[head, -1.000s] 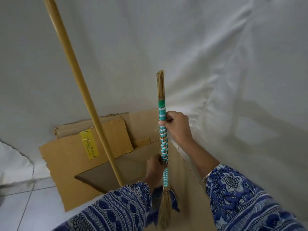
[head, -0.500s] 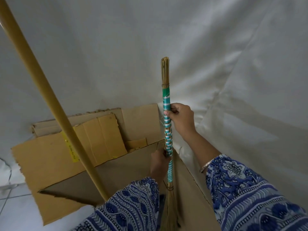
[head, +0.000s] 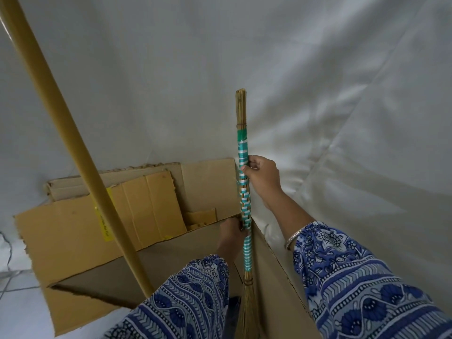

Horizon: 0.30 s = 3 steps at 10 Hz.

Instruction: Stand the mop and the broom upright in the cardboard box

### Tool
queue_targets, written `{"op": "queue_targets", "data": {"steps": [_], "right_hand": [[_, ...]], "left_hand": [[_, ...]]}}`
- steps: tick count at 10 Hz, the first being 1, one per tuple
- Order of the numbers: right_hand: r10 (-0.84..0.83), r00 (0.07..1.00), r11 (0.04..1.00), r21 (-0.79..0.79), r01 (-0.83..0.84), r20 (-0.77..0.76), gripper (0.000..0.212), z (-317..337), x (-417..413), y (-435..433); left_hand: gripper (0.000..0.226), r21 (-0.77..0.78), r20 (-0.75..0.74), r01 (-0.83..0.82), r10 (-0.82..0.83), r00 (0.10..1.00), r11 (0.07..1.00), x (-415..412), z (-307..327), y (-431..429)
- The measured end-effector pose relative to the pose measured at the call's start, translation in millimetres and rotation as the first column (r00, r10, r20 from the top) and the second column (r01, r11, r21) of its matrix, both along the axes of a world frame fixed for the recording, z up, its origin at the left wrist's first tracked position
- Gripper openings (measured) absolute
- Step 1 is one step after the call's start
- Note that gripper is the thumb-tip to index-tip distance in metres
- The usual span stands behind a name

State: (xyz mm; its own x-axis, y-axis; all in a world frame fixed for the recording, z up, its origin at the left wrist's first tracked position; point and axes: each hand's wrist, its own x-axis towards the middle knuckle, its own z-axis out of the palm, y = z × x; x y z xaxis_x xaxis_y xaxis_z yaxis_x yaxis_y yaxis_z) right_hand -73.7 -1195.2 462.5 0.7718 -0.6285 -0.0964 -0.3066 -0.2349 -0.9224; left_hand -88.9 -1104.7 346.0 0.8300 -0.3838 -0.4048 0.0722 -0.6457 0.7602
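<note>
Teal-and-white woven wrap on the broom (head: 244,196) handle, bare split cane above it, stiff straw bristles fanning out below a wire binding. Broom stands near vertical in the right rear corner of the cardboard box (head: 276,260), bristles down inside.

My right hand (head: 263,176) is closed round the wrapped handle high up, fingers curled over it. My left hand (head: 231,234) clasps the same handle lower down, at the level of the box rim.

Change over the last second: the broom has gone from tilted and clear of the corner to tucked close against the right wall, bristles lower in the box. Means the broom is nearly seated; I judge only settling and letting go remain for it.

Mop handle (head: 73,152): smooth, glossy, yellow-tan pole, round in section, leaning on a slant out of the box's left half. Its head is hidden behind my sleeve (head: 186,302), so I cannot tell how it sits. It leans more than stands.

Box: dull brown corrugated board, torn ragged rear flaps, a yellow label (head: 105,228) on the left flap. Creased white sheet (head: 318,94) behind.
</note>
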Motion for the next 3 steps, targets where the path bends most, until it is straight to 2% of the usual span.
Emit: {"op": "queue_targets", "data": {"steps": [1,2,3], "right_hand": [[0.031,0.997,0.999,0.023,-0.029,-0.072,0.03,-2,0,-3],[0.042,0.994,0.998,0.044,-0.038,-0.1,0.039,2,1,0],[-0.024,0.997,0.999,-0.023,0.023,-0.07,0.028,9,-8,9]], "left_hand": [[0.018,0.021,-0.023,0.034,-0.034,0.999,0.999,4,1,-1],[0.021,0.051,-0.008,0.08,-0.08,0.997,0.995,5,11,0],[0.024,0.025,0.046,0.07,-0.071,0.996,0.997,-2,27,14]]}}
